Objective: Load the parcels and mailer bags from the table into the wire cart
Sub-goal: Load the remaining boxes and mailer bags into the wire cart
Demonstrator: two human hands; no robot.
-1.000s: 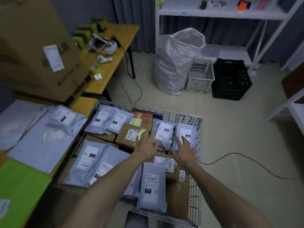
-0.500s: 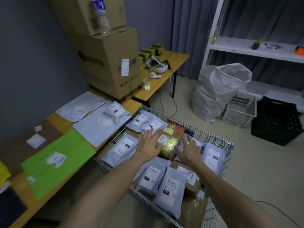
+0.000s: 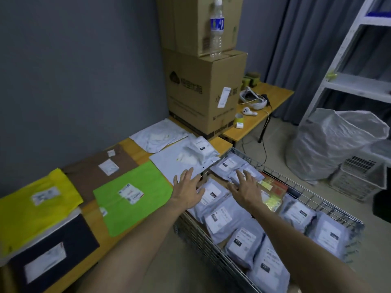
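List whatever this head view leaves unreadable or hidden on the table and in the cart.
- Label print on the green mailer: head view, blurred and too small.
- Dark mailer: head view, cut off by the bottom edge.
- Wire cart: head view, near end cut by the bottom edge, forearms cover part.
- Cart's lower layer: head view, buried under grey mailers.

Only the person's two arms are in view, and both are bare along all that shows, from the lower edge of the picture to the wrists. The left forearm [image 3: 137,246] and the right forearm [image 3: 296,235] look smooth, thick near the camera and narrowing toward the wrist. Each ends in a bare grip, the left grip [image 3: 187,192] and the right grip [image 3: 247,190], with knuckles and tendons faintly marked on the back. The fingernails are too blurred to describe.
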